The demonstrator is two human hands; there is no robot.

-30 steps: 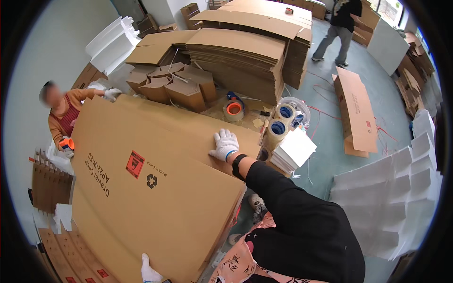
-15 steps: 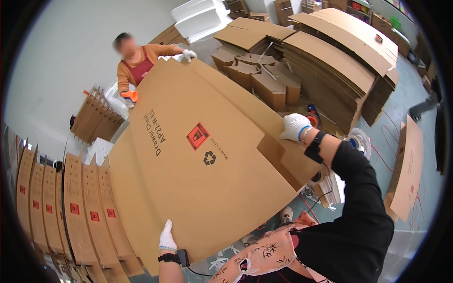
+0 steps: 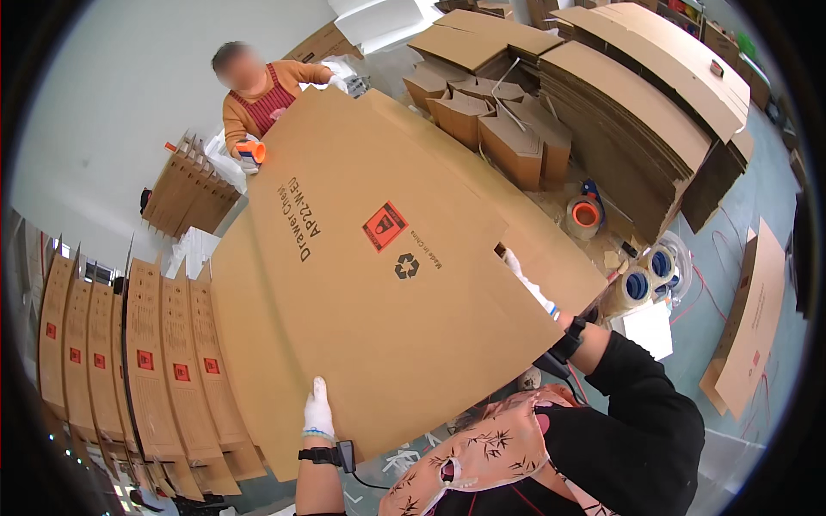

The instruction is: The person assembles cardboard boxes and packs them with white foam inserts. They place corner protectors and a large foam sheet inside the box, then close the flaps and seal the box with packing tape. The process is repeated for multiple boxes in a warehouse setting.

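Observation:
A large flat brown cardboard box [image 3: 370, 335] with printed marks lies before me. My left hand [image 3: 317, 410], in a white glove, rests on its near left part with the fingers stretched out. My right hand [image 3: 527, 279], also gloved, lies along the right edge of the box's upper panel, fingers straight. That panel's edge partly hides it. Across from me a co-worker in an orange top and red apron has one gloved hand at the far edge and an orange tape dispenser [image 3: 251, 152] in the other.
Folded cartons [image 3: 155, 361] stand upright in a row at left. Stacked cardboard sheets [image 3: 619, 112] fill the back right. Another tape dispenser [image 3: 586, 211] and tape rolls [image 3: 637, 285] sit right of the box. A loose cardboard piece [image 3: 747, 318] stands on the floor at far right.
My right hand has moved from the box's outer right side down and in to the upper panel's edge. The view has shifted, and the tape dispenser at right shows more fully.

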